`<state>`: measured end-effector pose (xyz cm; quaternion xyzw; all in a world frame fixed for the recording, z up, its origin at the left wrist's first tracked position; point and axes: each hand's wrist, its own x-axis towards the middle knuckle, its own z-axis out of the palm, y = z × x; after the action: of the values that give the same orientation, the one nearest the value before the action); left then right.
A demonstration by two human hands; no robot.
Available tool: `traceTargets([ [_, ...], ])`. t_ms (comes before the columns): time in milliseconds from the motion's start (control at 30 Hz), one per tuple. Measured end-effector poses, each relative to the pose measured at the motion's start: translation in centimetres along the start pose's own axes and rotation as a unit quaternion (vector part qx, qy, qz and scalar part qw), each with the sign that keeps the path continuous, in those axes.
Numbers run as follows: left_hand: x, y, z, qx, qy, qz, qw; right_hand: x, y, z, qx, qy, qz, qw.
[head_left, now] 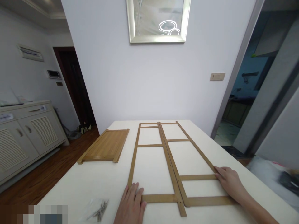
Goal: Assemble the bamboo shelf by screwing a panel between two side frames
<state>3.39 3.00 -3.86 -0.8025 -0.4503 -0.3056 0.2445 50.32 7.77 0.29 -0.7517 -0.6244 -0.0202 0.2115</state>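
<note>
Wooden frames (pixel 170 168) | left fingers (pixel 132 188) parted, touching one | right fingers (pixel 223 171) touching other

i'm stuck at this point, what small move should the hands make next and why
I'd probably lift the left hand off the left wooden frame and reach for the metal fasteners: they lie close beside that hand, both frames lie flat side by side, and the right hand rests on the right wooden frame, which may keep it steady.
</note>
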Motion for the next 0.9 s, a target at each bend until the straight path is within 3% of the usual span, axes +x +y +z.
traceTargets([
  [233, -0.3, -0.5, 0.5, -0.018, -0.018, -0.002, 1.000, -0.7, 0.8, 1.2, -0.002, 0.041, -0.066, 0.997],
  [467, 0.2, -1.0, 0.2, -0.074, -0.161, -0.084, 0.981, -1.1, -0.9, 1.0, -0.027, 0.062, -0.093, 0.993],
  [567, 0.4, -1.2, 0.2, -0.088, -0.195, -0.118, 0.970, -1.3, -1.8, 1.1, -0.037, 0.067, -0.102, 0.992],
  [800, 0.3, -1.1, 0.3, -0.090, -0.176, -0.108, 0.974, -1.8, -1.9, 1.2, -0.028, 0.068, -0.118, 0.990],
  [900, 0.3, -1.1, 0.3, -0.075, -0.162, -0.096, 0.979, -2.0, -1.9, 1.3, -0.060, 0.096, -0.138, 0.984],
])
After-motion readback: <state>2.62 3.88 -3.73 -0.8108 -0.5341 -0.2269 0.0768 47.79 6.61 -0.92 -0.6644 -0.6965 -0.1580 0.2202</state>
